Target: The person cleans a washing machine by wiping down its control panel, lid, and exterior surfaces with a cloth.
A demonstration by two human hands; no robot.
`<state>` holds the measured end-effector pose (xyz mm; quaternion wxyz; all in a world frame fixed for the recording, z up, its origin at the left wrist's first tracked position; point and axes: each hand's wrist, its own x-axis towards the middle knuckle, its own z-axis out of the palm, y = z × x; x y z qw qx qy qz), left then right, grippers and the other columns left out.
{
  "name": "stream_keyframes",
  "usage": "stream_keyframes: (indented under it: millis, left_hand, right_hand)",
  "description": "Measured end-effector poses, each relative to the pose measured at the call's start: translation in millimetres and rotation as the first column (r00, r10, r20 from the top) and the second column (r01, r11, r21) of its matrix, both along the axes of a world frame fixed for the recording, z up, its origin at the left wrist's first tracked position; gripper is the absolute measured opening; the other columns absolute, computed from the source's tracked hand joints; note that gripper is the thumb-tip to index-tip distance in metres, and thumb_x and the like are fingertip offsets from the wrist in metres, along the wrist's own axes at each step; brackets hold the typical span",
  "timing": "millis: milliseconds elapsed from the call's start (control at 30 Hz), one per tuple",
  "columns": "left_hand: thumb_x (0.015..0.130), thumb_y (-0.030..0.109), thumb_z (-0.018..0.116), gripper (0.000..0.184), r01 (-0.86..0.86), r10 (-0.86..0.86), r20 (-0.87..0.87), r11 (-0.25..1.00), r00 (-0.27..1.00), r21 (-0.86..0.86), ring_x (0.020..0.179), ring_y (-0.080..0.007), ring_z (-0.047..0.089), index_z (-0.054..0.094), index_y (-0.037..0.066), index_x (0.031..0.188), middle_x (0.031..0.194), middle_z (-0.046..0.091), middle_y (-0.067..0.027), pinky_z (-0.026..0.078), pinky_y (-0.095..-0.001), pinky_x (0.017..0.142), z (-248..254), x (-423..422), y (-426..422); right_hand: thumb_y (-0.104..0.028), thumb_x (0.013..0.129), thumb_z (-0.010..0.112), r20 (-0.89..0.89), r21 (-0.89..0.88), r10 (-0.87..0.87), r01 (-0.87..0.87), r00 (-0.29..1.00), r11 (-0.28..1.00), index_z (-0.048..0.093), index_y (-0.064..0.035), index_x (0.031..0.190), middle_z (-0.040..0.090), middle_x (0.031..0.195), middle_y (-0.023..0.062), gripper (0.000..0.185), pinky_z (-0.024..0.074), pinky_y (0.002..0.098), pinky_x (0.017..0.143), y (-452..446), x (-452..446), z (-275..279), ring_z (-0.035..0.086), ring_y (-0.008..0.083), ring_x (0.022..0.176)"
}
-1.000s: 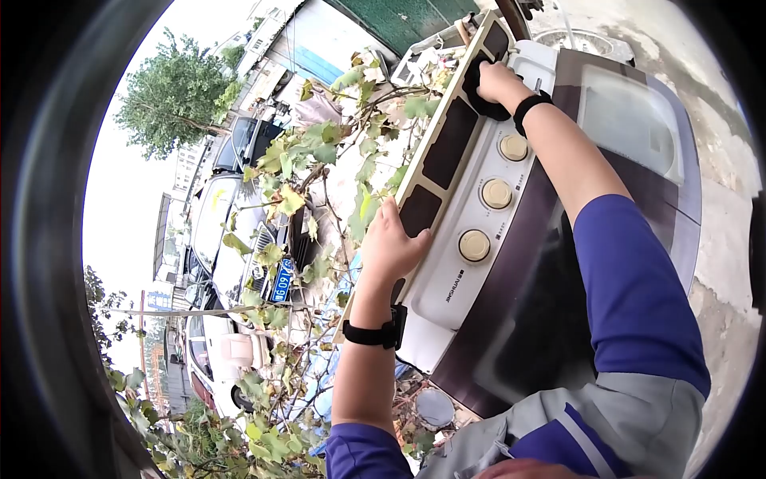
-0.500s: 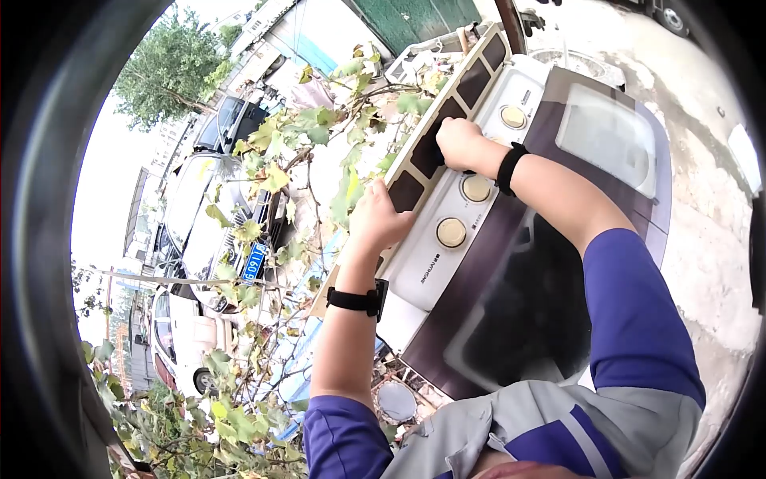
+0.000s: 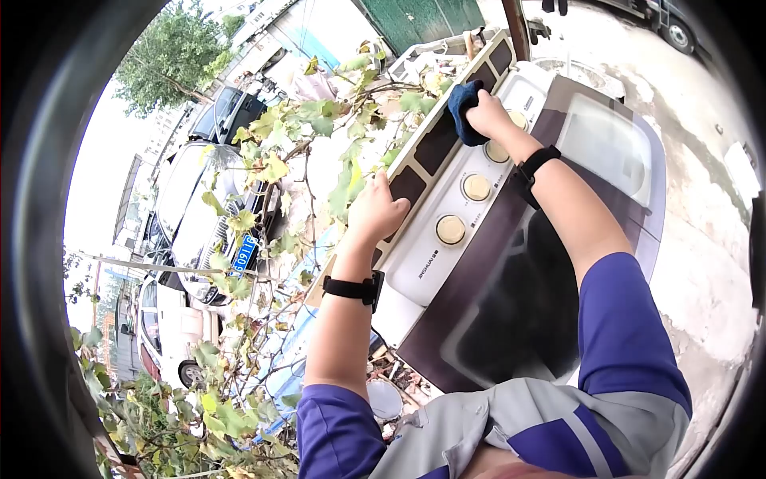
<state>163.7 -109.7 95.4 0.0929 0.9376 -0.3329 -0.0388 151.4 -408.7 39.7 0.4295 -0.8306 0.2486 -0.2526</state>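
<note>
A twin-tub washing machine (image 3: 447, 335) with a purplish-brown top stands before me, its white control panel (image 3: 415, 275) bearing several cream knobs. Along the panel's back edge runs a long beige frame (image 3: 435, 120) with dark rectangular sections. My left hand (image 3: 375, 211) is closed over the near part of this frame, thumb on the machine's side; some of its fingers are hidden. Farther along, my right hand (image 3: 489, 118) grips a dark blue cloth (image 3: 465, 112), which hangs over the frame and panel edge, close to the far knobs.
Vine branches with leaves (image 3: 343, 191) grow close on the left, beside the frame. Parked cars (image 3: 199, 191) stand beyond them. A metal post (image 3: 517, 28) rises near the machine's far end. A truck wheel (image 3: 678, 36) shows at top right, over concrete ground (image 3: 702, 239).
My right hand has moved away along the frame toward its far end and lifted, so the blue cloth now shows clearly. The left hand stays at nearly the same spot on the frame.
</note>
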Motion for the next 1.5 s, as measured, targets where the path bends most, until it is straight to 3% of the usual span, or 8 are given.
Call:
stream_keyframes:
  millis: [100, 333, 533, 767, 900, 1300, 1433, 1500]
  left_hand:
    - [0.081, 0.026, 0.056, 0.073, -0.011, 0.010, 0.050, 1.000, 0.999, 0.008, 0.129, -0.0381, 0.050, 0.037, -0.007, 0.142, 0.137, 0.052, -0.0286, 0.041, -0.0401, 0.108, -3, -3, 1]
    - [0.076, 0.027, 0.059, 0.066, 0.008, 0.000, 0.172, 0.999, 0.985, -0.044, 0.110, -0.0389, 0.061, 0.043, -0.007, 0.131, 0.116, 0.061, -0.0272, 0.051, -0.0443, 0.095, -12, -4, -2]
    - [0.073, 0.020, 0.063, 0.067, 0.026, -0.020, 0.114, 0.999, 0.993, -0.046, 0.109, -0.0395, 0.062, 0.044, -0.007, 0.131, 0.114, 0.062, -0.0270, 0.051, -0.0433, 0.094, -7, 0, -1]
    - [0.075, 0.017, 0.064, 0.068, 0.088, -0.091, 0.093, 0.995, 0.991, 0.035, 0.113, -0.0398, 0.060, 0.040, -0.006, 0.134, 0.122, 0.058, -0.0268, 0.051, -0.0431, 0.095, -6, 6, 6]
    - [0.074, 0.018, 0.063, 0.068, 0.088, -0.087, 0.089, 0.996, 0.992, -0.005, 0.121, -0.0410, 0.054, 0.043, -0.008, 0.133, 0.125, 0.059, -0.0296, 0.045, -0.0412, 0.103, -7, 5, 7]
    - [0.074, 0.009, 0.064, 0.075, 0.140, -0.140, 0.015, 0.990, 0.990, 0.009, 0.121, -0.0406, 0.055, 0.035, -0.009, 0.141, 0.129, 0.054, -0.0292, 0.046, -0.0420, 0.101, -8, 17, 10]
    - [0.073, 0.007, 0.064, 0.079, 0.113, -0.113, 0.080, 0.994, 0.990, 0.007, 0.129, -0.0425, 0.048, 0.033, -0.007, 0.145, 0.135, 0.050, -0.0323, 0.040, -0.0406, 0.109, -10, 12, 11]
    - [0.074, 0.006, 0.061, 0.075, 0.117, -0.117, 0.076, 0.993, 0.990, 0.009, 0.127, -0.0421, 0.050, 0.034, -0.009, 0.142, 0.136, 0.049, -0.0316, 0.043, -0.0414, 0.106, -8, 6, 9]
  right_hand:
    - [-0.033, 0.076, 0.067, -0.192, -0.157, -0.070, 0.040, 0.979, 0.987, 0.038, 0.0026, 0.136, 0.042, 0.134, 0.0348, 0.075, 0.0471, 0.0427, 0.103, 36, 9, -10, 0.054, 0.0471, 0.120]
    - [-0.019, 0.076, 0.074, -0.052, -0.278, 0.005, -0.019, 0.999, 0.960, 0.049, -0.0082, 0.118, 0.050, 0.115, 0.0265, 0.050, 0.0545, 0.0484, 0.083, 107, -11, -16, 0.063, 0.0444, 0.096]
    - [-0.010, 0.087, 0.058, 0.026, -0.615, 0.280, -0.205, 0.960, 0.761, 0.055, -0.0092, 0.104, 0.050, 0.106, 0.0223, 0.017, 0.0560, 0.0487, 0.070, 163, -34, -25, 0.064, 0.0386, 0.082]
    - [-0.011, 0.084, 0.059, 0.025, -0.751, 0.425, -0.264, 0.905, 0.606, 0.057, -0.0162, 0.108, 0.052, 0.107, 0.0158, 0.024, 0.0575, 0.0439, 0.072, 138, -41, -28, 0.064, 0.0342, 0.089]
    - [-0.014, 0.091, 0.054, -0.007, -0.449, 0.047, -0.045, 0.999, 0.892, 0.058, -0.0121, 0.107, 0.055, 0.104, 0.0213, 0.016, 0.0566, 0.0470, 0.073, 100, -25, -19, 0.066, 0.0379, 0.085]
    - [-0.012, 0.087, 0.056, 0.021, -0.709, 0.543, -0.371, 0.839, 0.600, 0.060, -0.0148, 0.103, 0.054, 0.104, 0.0115, 0.017, 0.0575, 0.0423, 0.071, 156, -48, -23, 0.064, 0.0305, 0.087]
    - [-0.012, 0.088, 0.056, 0.104, -0.669, 0.337, -0.185, 0.936, 0.720, 0.059, -0.0157, 0.103, 0.056, 0.104, 0.0124, 0.016, 0.0558, 0.0440, 0.071, 113, -35, -26, 0.064, 0.0330, 0.089]
    - [-0.014, 0.090, 0.054, 0.012, -0.415, 0.114, -0.098, 0.993, 0.905, 0.059, -0.0132, 0.104, 0.056, 0.105, 0.0161, 0.015, 0.0537, 0.0465, 0.073, 90, -22, -27, 0.064, 0.0369, 0.090]
